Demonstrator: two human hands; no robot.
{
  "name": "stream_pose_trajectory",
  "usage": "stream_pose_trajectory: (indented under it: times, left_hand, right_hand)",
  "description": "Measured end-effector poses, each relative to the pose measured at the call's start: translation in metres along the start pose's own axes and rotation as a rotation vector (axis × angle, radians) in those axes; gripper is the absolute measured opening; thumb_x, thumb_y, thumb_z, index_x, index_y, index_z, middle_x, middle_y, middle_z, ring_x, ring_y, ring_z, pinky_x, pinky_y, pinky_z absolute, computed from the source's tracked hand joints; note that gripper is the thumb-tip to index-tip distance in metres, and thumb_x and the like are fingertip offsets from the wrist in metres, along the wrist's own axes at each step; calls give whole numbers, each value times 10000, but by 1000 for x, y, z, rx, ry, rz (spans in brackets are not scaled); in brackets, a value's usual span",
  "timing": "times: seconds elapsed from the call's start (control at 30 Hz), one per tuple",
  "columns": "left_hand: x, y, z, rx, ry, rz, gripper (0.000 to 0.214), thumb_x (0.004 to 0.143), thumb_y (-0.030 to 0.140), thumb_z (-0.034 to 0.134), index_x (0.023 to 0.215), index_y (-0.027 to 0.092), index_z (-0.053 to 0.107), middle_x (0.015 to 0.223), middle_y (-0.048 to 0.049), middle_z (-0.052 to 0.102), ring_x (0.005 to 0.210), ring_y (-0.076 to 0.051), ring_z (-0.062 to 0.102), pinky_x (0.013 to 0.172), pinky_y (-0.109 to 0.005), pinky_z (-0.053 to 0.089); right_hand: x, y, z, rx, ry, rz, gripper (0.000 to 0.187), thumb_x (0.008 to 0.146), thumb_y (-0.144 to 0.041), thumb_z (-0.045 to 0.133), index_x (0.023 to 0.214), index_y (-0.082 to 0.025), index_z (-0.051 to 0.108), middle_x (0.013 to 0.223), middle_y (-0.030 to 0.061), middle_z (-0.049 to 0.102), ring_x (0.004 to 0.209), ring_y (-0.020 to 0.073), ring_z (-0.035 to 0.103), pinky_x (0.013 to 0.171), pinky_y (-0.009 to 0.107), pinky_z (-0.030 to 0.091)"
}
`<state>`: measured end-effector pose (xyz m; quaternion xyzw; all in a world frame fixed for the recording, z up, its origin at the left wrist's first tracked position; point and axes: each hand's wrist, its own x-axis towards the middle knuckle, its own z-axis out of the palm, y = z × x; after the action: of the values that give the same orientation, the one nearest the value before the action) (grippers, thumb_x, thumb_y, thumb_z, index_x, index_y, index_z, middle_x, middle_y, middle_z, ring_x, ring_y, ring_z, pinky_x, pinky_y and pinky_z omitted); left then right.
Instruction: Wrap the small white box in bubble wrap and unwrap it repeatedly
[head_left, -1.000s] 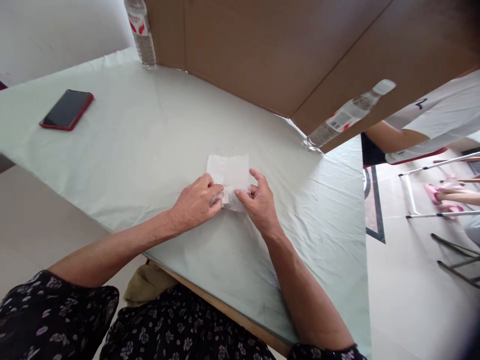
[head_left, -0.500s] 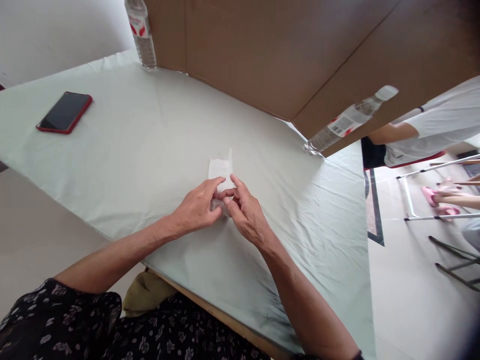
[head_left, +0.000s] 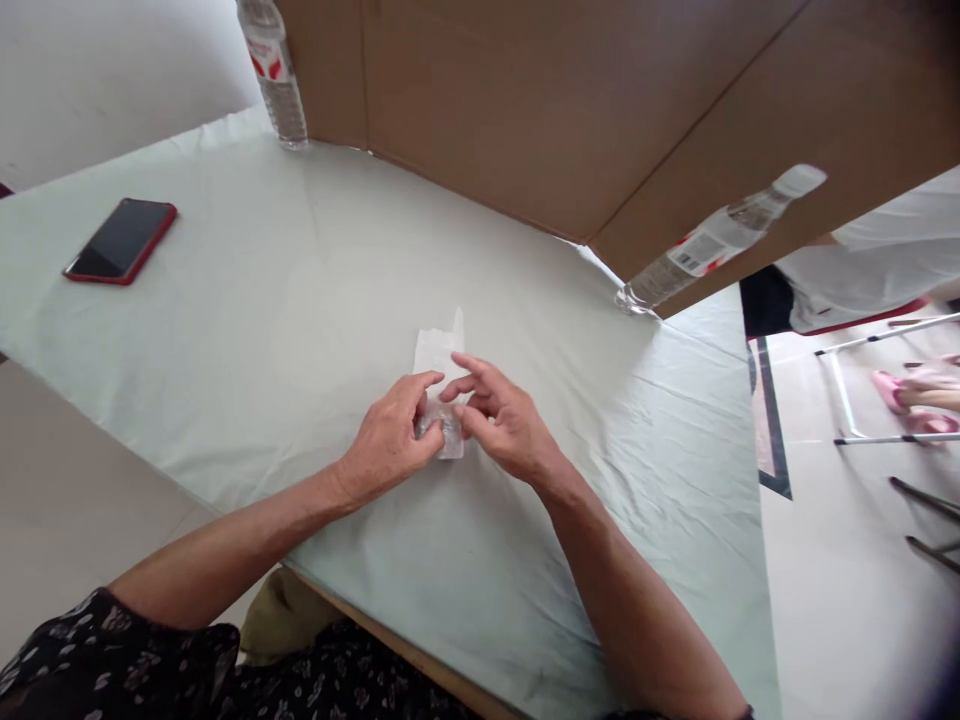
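Note:
A small white paper slip [head_left: 439, 348] lies on the tablecloth, its far right corner standing up in a narrow point. At its near end is a crinkled, see-through plastic piece [head_left: 451, 436]; I cannot tell whether the two are joined. My left hand [head_left: 394, 430] is on the left side of the plastic, thumb across it and the other fingers curled at its edge. On the right, my right hand [head_left: 504, 415] is open, fingers spread and slightly bent above the slip, thumb close to the plastic.
A pale green cloth [head_left: 300, 300] covers the table. A phone in a red case [head_left: 122, 240] lies far left. Brown cardboard panels [head_left: 480, 110] stand along the back, with water bottles at the left [head_left: 277, 85] and right [head_left: 712, 245]. Beyond the right edge sits a person in white [head_left: 870, 265].
My right hand has drawn back to the right and its fingers have spread. More of the plastic piece shows between the hands. My left hand stays at the plastic; the view has shifted slightly.

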<state>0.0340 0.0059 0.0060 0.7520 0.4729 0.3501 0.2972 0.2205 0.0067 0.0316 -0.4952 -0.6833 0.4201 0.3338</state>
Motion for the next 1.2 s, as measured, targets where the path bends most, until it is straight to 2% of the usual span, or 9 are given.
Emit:
stream_pose_trajectory:
  times: [0.1,0.2,0.4,0.63,0.77,0.9,1.0,1.07,1.2]
  left_hand:
    - [-1,2,-1,76,-2,52,476,841,167,543,1314,214,550,832,5,565,679,-132,531,663,-272,495]
    - [-2,3,-2,162,-1,113,487,861,153,504,1339,223,566,829,-1,554,691,-140,536,646,-264,487]
    - [-1,1,-1,251,11,146,235,860,168,524,1025,199,688,838,-30,578,685,-142,553,651,-270,491]
    - [-1,1,-2,261,22,170,216,881,192,524,1014,169,693,834,-40,593,695,-149,572,650,-276,497]
    - [-1,0,-1,270,47,200,221,870,176,522,1008,166,694,830,-36,592,695,-147,573,642,-270,491]
    - [0,-1,0,266,72,232,225,871,164,516,1003,152,697,826,-40,589,698,-150,574,644,-272,491]
    - [0,-2,0,264,72,233,222,875,166,517,1005,154,696,826,-39,588,698,-150,572,640,-272,487]
    - [-1,-3,0,261,63,230,223,874,164,517,1011,159,693,828,-37,587,694,-147,566,633,-267,482]
    - [-1,-3,0,261,44,219,228,877,168,520,1031,169,688,837,-31,582,681,-136,552,637,-258,481]
  right_hand:
    - [10,11,-1,-38,178,-30,507,883,-261,579,1386,-245,520,961,6,693,620,101,560,618,275,500]
    - [20,21,1,-128,136,-57,500,862,-229,581,1362,-241,552,964,2,701,620,95,560,626,267,485]
    - [29,31,7,-168,117,-5,495,845,-224,596,1339,-238,573,941,-6,716,592,94,562,647,272,488]
    - [29,37,-2,-151,273,146,478,835,-343,630,1282,-179,593,1016,43,701,598,103,549,682,312,519]
    - [39,39,-6,-93,231,277,625,821,-460,647,1358,-164,529,1145,101,692,675,142,613,669,337,524]
    - [59,39,-4,-67,190,323,689,773,-481,684,1342,-122,532,983,80,683,716,167,603,599,298,472]
    - [73,39,-3,-13,154,308,597,726,-486,717,1194,-133,603,783,10,617,664,148,543,550,261,409]
    - [78,39,-2,35,124,292,457,688,-492,744,985,-161,640,708,-21,566,622,124,485,525,245,366]
    - [79,35,1,164,76,258,370,668,-512,755,712,-183,591,643,-36,505,603,105,430,516,239,337]
